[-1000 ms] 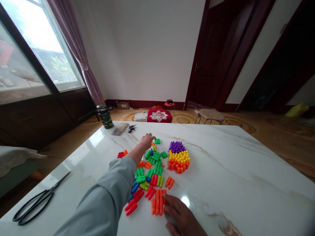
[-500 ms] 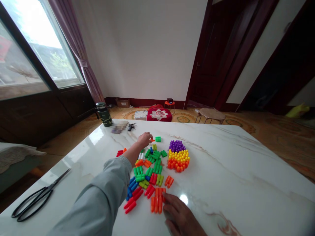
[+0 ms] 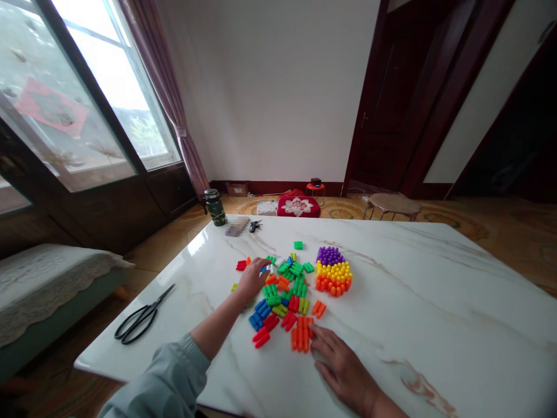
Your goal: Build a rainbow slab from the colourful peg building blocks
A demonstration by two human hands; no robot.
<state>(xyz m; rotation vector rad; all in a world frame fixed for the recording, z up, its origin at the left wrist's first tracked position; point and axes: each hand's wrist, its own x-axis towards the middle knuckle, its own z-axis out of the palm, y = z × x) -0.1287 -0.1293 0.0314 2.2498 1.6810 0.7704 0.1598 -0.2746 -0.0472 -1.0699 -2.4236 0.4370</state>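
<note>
Small bullet-shaped plastic building pieces [image 3: 297, 270], mostly green, blue, red and orange, lie in a loose heap on a white marbled table. My left hand [image 3: 255, 280] is over the heap's left side, fingers curled beside the white and blue pieces; what is in its fingertips is hidden. My right hand [image 3: 343, 366] rests on the table, fingers stretched out, fingertips touching the right edge of a group of orange pieces [image 3: 300, 337]. To the heap's right stands a cluster of purple, yellow and orange pieces [image 3: 333, 270]. A green pair [image 3: 298, 245] lies apart behind.
Black-handled scissors [image 3: 138, 319] lie on the left of the table. At the far left corner stand a camouflage flask [image 3: 214, 208], a blurred-out item [image 3: 237, 226] and keys [image 3: 255, 226]. Beyond the table are a red patterned seat [image 3: 298, 206] and a round stool [image 3: 394, 203].
My left hand has drawn back from the far side to the heap; the orange piece at its fingertips there no longer shows beside the green pair. My right hand stays at the orange group. The view has shifted.
</note>
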